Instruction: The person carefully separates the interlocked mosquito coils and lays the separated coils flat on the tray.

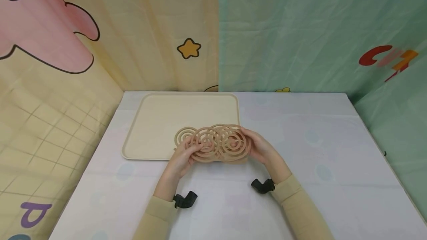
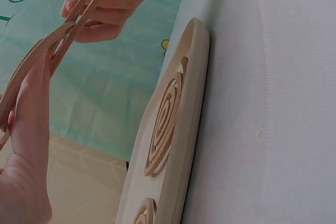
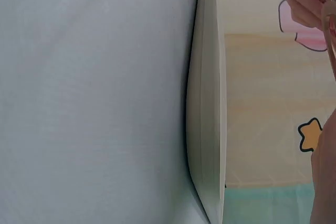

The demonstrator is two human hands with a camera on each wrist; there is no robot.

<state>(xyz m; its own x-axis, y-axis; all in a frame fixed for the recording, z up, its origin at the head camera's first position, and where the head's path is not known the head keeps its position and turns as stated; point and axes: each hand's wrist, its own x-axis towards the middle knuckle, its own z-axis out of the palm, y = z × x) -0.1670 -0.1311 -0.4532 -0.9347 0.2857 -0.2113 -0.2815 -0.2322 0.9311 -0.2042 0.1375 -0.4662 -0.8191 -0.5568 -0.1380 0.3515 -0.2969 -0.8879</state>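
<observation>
Both hands hold a thin, light-brown openwork trivet (image 1: 207, 129) made of concentric rings, raised above the front edge of a cream tray (image 1: 180, 103). My left hand (image 1: 181, 158) grips its left part, thumb on the near face. At the right end, my right hand (image 1: 261, 145) pinches the edge, with its fingers partly hidden behind the rings. Seen edge-on in the left wrist view, the held piece (image 2: 31, 64) shows thin overlapping strips; whether it is one piece or two I cannot tell. More ring-patterned pieces (image 2: 167, 121) lie in the tray, partly hidden in the head view.
A white cloth covers the table (image 1: 333, 166), and the tray lies at its back left. Printed curtains (image 1: 300, 29) stand along the back and both sides. Each wrist wears a small black camera mount (image 1: 186, 200).
</observation>
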